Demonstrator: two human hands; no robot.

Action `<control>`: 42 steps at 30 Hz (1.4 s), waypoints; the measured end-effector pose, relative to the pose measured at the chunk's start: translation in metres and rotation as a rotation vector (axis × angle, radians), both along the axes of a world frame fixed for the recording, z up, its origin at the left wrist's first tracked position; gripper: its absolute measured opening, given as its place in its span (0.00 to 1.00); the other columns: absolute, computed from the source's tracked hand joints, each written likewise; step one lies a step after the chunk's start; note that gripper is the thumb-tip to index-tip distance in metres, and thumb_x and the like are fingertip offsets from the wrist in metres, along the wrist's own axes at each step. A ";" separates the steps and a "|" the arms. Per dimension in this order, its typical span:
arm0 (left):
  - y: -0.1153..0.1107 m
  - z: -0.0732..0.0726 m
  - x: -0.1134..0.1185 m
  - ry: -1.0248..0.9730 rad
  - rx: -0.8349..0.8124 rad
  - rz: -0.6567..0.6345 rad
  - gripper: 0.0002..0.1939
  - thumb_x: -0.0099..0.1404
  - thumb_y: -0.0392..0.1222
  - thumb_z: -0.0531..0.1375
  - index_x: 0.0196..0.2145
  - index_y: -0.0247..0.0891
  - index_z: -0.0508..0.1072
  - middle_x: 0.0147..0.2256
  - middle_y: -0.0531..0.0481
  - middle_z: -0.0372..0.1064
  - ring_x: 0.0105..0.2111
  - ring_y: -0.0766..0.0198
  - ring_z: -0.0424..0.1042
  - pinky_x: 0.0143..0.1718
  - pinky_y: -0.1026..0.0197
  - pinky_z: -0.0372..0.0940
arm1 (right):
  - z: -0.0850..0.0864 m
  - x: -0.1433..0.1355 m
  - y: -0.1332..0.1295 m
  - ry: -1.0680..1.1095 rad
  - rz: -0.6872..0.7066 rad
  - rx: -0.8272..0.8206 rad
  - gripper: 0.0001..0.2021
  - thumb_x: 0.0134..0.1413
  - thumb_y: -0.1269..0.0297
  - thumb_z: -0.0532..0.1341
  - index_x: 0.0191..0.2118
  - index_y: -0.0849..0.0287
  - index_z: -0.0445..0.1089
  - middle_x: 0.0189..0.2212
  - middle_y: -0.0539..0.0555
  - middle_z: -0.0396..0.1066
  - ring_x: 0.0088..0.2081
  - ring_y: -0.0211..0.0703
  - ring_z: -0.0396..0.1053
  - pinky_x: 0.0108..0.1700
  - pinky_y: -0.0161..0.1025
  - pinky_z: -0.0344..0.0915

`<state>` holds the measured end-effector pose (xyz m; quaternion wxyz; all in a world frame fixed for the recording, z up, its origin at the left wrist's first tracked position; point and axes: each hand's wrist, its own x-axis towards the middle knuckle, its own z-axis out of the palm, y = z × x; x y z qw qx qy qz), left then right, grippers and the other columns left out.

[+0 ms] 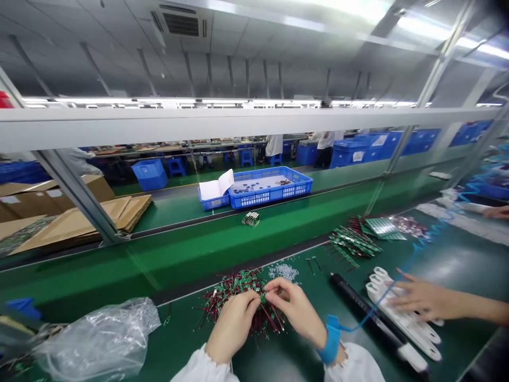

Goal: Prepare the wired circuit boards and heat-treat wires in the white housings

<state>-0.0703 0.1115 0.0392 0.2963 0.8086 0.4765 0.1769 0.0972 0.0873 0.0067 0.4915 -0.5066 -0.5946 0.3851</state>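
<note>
My left hand [234, 322] and my right hand [296, 310] meet fingertip to fingertip over a pile of small green circuit boards with dark red wires [226, 294]. Both are closed in a pinch. A small green circuit board [263, 298] shows between the fingertips, mostly covered by them. A blue wrist strap [332, 339] with a coiled cord circles my right wrist. Just beyond my right hand lies a heap of tiny pale parts [283, 271].
A clear plastic bag [103, 339] lies at left. To the right are a black screwdriver-like tool [366, 313], white plastic pieces [417, 323] under a co-worker's hand [425, 300], and stacked green boards [352, 241]. Blue trays [270, 196] stand beyond the green belt [191, 241].
</note>
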 end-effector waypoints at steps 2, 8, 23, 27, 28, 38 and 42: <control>-0.001 0.002 0.002 -0.058 -0.008 -0.016 0.16 0.65 0.43 0.48 0.28 0.40 0.72 0.27 0.52 0.70 0.30 0.63 0.67 0.33 0.64 0.56 | 0.000 0.001 0.000 0.100 0.006 -0.029 0.10 0.52 0.58 0.61 0.36 0.59 0.70 0.33 0.53 0.71 0.36 0.43 0.68 0.39 0.37 0.63; 0.004 0.003 0.004 -0.353 -0.056 0.066 0.19 0.63 0.52 0.51 0.33 0.39 0.76 0.32 0.49 0.70 0.35 0.61 0.67 0.39 0.62 0.59 | -0.001 -0.002 -0.002 0.255 0.110 -0.053 0.15 0.54 0.52 0.60 0.40 0.58 0.71 0.34 0.53 0.71 0.36 0.42 0.68 0.39 0.38 0.65; -0.005 -0.011 0.020 -0.182 -0.101 0.060 0.11 0.68 0.43 0.44 0.35 0.40 0.65 0.26 0.53 0.69 0.27 0.65 0.68 0.30 0.65 0.57 | -0.013 -0.004 -0.002 0.083 -0.060 -0.008 0.11 0.55 0.57 0.58 0.37 0.60 0.69 0.31 0.53 0.72 0.34 0.44 0.69 0.36 0.37 0.64; -0.009 -0.007 0.021 -0.074 -0.047 0.080 0.13 0.68 0.41 0.44 0.33 0.40 0.66 0.24 0.53 0.69 0.27 0.64 0.69 0.29 0.65 0.55 | -0.010 -0.007 -0.006 -0.031 -0.102 0.000 0.10 0.55 0.57 0.57 0.32 0.59 0.68 0.27 0.52 0.71 0.30 0.42 0.68 0.32 0.36 0.63; -0.010 -0.006 0.022 -0.038 -0.028 0.091 0.13 0.68 0.40 0.44 0.32 0.40 0.66 0.23 0.53 0.68 0.26 0.64 0.69 0.29 0.65 0.54 | -0.009 -0.009 -0.006 -0.077 -0.129 0.015 0.10 0.56 0.58 0.57 0.30 0.58 0.67 0.27 0.51 0.70 0.29 0.42 0.68 0.32 0.36 0.62; -0.008 -0.004 0.015 -0.055 -0.080 0.183 0.15 0.66 0.34 0.42 0.40 0.41 0.67 0.25 0.55 0.68 0.24 0.66 0.68 0.30 0.65 0.55 | -0.011 -0.003 -0.002 -0.180 -0.152 0.032 0.08 0.57 0.62 0.56 0.38 0.56 0.71 0.34 0.52 0.74 0.36 0.44 0.70 0.38 0.36 0.64; -0.010 0.001 0.018 -0.061 -0.064 0.205 0.13 0.66 0.36 0.43 0.33 0.40 0.66 0.29 0.52 0.70 0.31 0.64 0.69 0.33 0.65 0.55 | -0.010 -0.003 -0.004 -0.167 -0.072 -0.008 0.09 0.56 0.63 0.56 0.38 0.56 0.72 0.33 0.52 0.74 0.33 0.43 0.70 0.36 0.36 0.64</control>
